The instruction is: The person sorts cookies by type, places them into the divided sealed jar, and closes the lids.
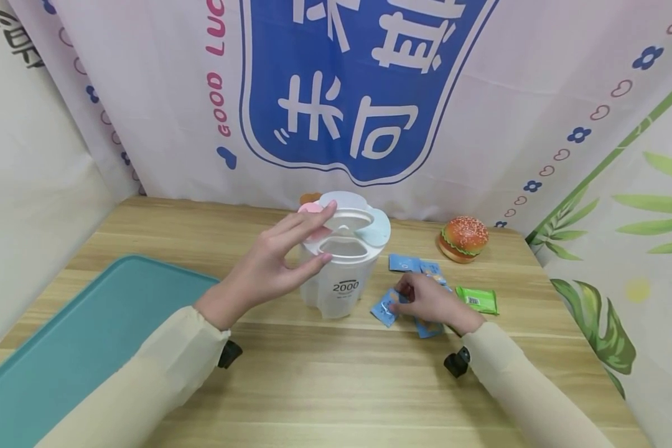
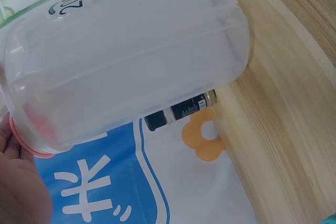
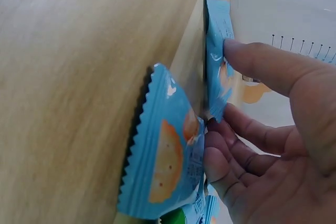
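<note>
One blue packet (image 1: 384, 312) is pinched in my right hand (image 1: 430, 302): picking up, I judge; a steady lift seems called for. My spread left hand (image 1: 266, 264) touches the tub (image 1: 338, 274).

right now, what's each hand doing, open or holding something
Left hand: open, touching the container.
Right hand: closed, pinching a blue packet.
</note>
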### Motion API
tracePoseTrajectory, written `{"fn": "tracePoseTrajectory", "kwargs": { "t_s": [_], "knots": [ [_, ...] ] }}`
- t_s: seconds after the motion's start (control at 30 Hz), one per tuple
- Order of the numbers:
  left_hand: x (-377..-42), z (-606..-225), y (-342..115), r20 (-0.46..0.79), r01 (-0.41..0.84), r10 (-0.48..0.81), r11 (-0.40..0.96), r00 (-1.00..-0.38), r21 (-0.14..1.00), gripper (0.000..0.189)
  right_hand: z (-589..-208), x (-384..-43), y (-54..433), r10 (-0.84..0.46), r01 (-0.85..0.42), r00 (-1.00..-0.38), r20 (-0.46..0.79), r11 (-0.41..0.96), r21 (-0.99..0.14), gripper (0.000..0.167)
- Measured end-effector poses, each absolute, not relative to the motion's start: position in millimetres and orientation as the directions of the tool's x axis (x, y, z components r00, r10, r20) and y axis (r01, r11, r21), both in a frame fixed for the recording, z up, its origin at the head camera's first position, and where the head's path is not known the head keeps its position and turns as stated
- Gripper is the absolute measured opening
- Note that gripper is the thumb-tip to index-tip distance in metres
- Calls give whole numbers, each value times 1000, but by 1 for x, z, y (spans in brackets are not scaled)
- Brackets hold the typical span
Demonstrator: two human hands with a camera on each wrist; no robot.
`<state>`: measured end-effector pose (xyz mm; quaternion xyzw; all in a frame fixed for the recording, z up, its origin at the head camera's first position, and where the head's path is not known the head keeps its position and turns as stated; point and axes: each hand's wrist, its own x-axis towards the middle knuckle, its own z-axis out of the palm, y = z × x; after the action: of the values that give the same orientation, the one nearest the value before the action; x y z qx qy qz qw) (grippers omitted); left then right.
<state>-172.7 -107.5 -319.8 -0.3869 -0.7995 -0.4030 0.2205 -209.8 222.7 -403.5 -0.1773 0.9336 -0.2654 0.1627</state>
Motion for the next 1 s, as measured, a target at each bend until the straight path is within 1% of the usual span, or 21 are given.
{"fn": "tracePoseTrajectory", "kwargs": {
  "t_s": [0.33,0.57,0.77,0.9,1.0],
  "knots": [
    [-173,-320,-108,662,796,445,381,-603,470,72,-403,-211,224,-446,-301,-883,-142,773,-558,37],
    [-172,-321,-108,654,788,442,381,-614,483,72,-405,-209,225,-467,-355,-883,-50,732,-581,32],
    [-172,-322,-109,649,782,437,386,-623,490,73,-406,-208,228,-462,-367,-887,15,684,-631,28],
    [-173,-322,-109,655,789,441,381,-614,483,72,-407,-209,232,-454,-353,-891,32,645,-678,28],
    [-173,-321,-109,648,786,446,383,-618,485,72,-406,-209,236,-454,-345,-890,36,622,-703,28]
  ]
}}
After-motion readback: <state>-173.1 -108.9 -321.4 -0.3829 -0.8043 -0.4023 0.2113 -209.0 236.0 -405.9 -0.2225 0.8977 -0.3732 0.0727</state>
